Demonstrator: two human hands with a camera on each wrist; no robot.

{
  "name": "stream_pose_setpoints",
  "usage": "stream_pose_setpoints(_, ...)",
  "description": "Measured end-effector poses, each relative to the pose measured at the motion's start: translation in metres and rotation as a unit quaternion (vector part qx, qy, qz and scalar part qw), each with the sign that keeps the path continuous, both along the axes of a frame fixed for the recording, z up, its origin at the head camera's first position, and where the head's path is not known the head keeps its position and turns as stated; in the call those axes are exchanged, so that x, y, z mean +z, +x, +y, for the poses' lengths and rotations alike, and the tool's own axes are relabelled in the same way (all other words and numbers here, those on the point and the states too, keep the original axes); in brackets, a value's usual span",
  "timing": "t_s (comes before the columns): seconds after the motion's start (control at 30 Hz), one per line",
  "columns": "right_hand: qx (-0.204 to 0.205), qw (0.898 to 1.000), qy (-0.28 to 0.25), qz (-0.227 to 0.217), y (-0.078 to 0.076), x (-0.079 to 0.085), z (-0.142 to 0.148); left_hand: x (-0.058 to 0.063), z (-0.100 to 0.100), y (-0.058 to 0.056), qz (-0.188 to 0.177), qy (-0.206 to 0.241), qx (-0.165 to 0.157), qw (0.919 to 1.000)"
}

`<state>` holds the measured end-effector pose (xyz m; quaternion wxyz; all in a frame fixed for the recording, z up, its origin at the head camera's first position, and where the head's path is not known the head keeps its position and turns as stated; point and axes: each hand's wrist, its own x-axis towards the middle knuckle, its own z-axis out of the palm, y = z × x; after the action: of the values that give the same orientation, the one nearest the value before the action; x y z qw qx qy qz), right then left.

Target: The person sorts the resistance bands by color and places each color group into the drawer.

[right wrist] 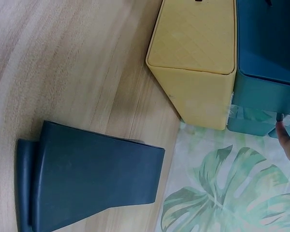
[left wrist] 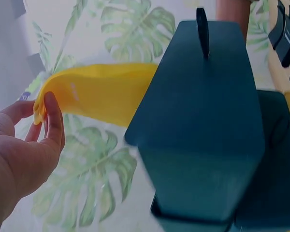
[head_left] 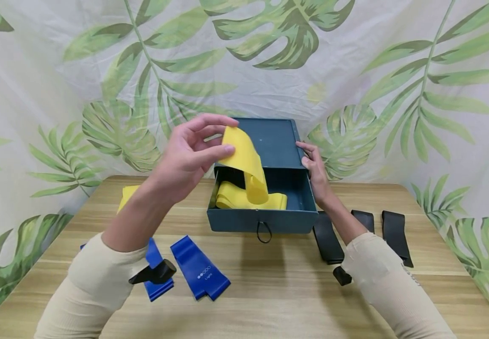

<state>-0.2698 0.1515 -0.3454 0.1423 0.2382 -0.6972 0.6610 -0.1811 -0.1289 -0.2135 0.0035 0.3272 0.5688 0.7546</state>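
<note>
My left hand [head_left: 181,162] pinches one end of a yellow resistance band [head_left: 241,153] between thumb and fingers. The band's rest hangs down in a loop over the pulled-out drawer [head_left: 244,221] of a dark teal box [head_left: 265,141]. Folded in that drawer lies another yellow band [head_left: 276,201], partly behind the hanging one. In the left wrist view, the held band [left wrist: 101,92] stretches from the fingers to behind the drawer front [left wrist: 208,87]. My right hand [head_left: 318,176] rests against the box's right side, fingers at the top edge; the right wrist view shows only its fingers at the frame edge.
Under the teal box stands a yellow drawer unit [right wrist: 193,43]. Blue bands [head_left: 199,270] lie at the table's left, one marked "Light". Several black bands [head_left: 395,235] lie at the right. A yellow piece [head_left: 127,195] shows behind my left forearm. Leaf-patterned cloth [head_left: 338,84] hangs behind the table.
</note>
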Motion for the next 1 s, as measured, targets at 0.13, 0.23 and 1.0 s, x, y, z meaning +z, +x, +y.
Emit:
stream_pose_setpoints(0.13,-0.001,1.000,0.002,0.000,0.000,0.000,0.000,0.000,0.020,-0.001,-0.002,-0.028,0.003,0.9996)
stream_pose_setpoints(0.23,0.000,1.000,0.002,0.001,0.000,0.001,0.000,-0.001,0.033,-0.003,-0.003,-0.052,0.006,0.9986)
stream_pose_setpoints(1.0,0.001,1.000,-0.006,-0.002,-0.001,0.000,0.000,-0.016,0.062,-0.022,-0.028,-0.231,0.009,0.9725)
